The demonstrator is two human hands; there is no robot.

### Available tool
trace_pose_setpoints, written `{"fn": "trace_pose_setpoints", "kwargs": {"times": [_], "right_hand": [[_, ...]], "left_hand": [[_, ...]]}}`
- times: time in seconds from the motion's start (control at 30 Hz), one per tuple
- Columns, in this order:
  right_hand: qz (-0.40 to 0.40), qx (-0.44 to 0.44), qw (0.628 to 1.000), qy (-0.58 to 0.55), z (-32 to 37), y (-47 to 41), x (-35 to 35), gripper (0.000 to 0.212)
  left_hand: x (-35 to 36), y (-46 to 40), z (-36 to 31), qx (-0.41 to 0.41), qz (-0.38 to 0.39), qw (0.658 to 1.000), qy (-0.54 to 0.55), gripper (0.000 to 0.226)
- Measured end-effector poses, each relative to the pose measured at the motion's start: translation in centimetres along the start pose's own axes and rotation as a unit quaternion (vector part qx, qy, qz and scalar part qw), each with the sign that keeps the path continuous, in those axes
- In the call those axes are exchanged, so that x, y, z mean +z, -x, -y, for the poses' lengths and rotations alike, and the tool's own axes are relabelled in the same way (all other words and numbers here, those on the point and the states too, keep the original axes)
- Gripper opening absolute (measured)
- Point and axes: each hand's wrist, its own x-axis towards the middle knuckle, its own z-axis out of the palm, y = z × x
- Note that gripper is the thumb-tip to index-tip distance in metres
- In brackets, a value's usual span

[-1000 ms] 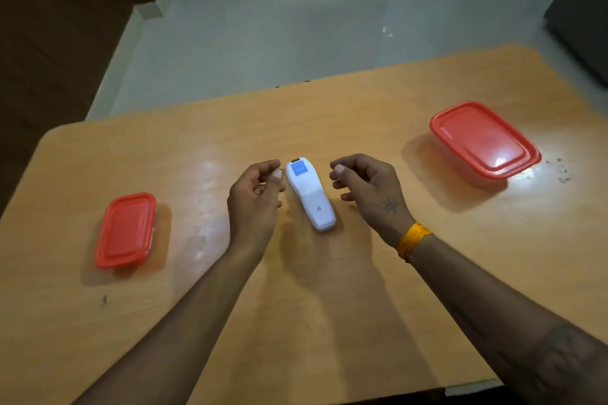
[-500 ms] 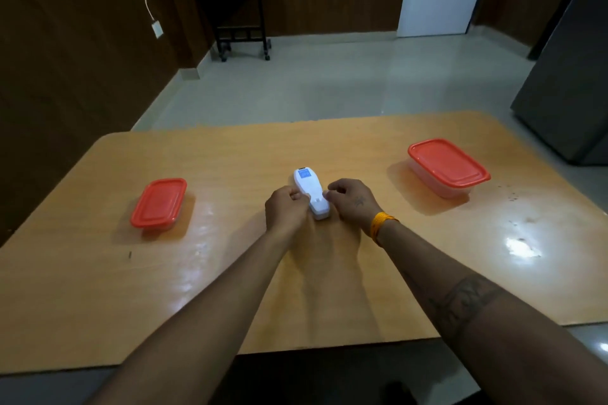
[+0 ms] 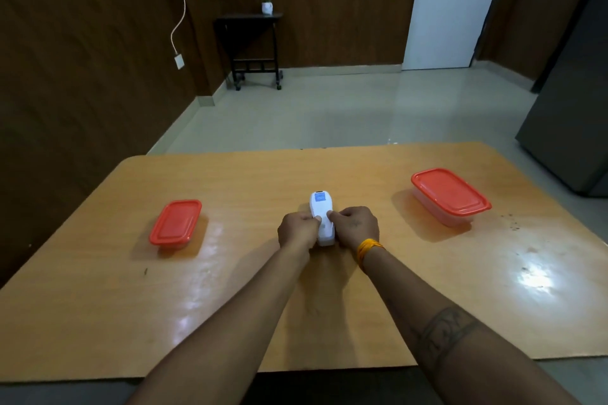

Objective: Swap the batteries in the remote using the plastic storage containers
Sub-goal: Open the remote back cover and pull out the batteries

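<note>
A white remote (image 3: 321,214) with a small blue label at its far end lies on the wooden table (image 3: 230,299), back side up. My left hand (image 3: 297,231) grips its left side, thumb on top. My right hand (image 3: 354,227) grips its right side, thumb also on top of the back. A small flat container with a red lid (image 3: 176,222) sits to the left, closed. To the right stands a larger, deeper clear container with a red lid (image 3: 450,196), closed too. No batteries are visible.
The table's front edge runs just below my forearms. Beyond the table lie a grey floor, a dark side table (image 3: 250,43) against the brown wall, a white door (image 3: 454,6), and a grey cabinet (image 3: 572,122) at the right.
Both hands went from hovering beside the remote to gripping it from both sides. My head has lifted, so the view now takes in the room beyond the table.
</note>
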Motion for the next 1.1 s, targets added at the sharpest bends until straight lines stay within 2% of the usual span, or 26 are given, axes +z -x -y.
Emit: {"fn": "trace_pose_setpoints", "kwargs": {"times": [0.1,0.17,0.3,0.37,0.43,0.53,0.67,1.1], "right_hand": [[0.0,0.025,0.996,-0.086,-0.1,1.6,-0.2,0.022],[0.023,0.046,0.984,-0.168,0.1,3.4,-0.9,0.017],[0.086,0.07,0.956,-0.27,0.2,8.0,-2.7,0.029],[0.109,0.063,0.954,-0.273,-0.1,9.9,-3.2,0.035],[0.132,0.057,0.952,-0.271,-0.5,11.4,-3.3,0.037],[0.145,0.062,0.955,-0.253,-1.2,12.7,-2.6,0.039],[0.134,0.057,0.965,-0.216,-2.6,12.7,-0.9,0.052],[0.108,-0.019,0.977,-0.185,-3.7,12.1,1.3,0.046]], "left_hand": [[-0.8,1.7,0.3,0.007,-0.007,0.998,0.068,0.029],[-1.6,3.0,0.7,-0.008,0.017,0.991,0.131,0.032],[-3.5,7.4,1.1,-0.026,0.079,0.972,0.221,0.029],[-4.6,9.4,1.4,-0.038,0.111,0.965,0.235,0.02],[-5.5,10.4,2.1,-0.048,0.135,0.961,0.236,0.027],[-6.2,10.7,3.5,-0.052,0.128,0.968,0.212,0.035],[-6.2,10.9,5.2,-0.052,0.118,0.973,0.19,0.031],[-5.7,9.4,6.8,-0.057,0.103,0.969,0.217,0.012]]}}
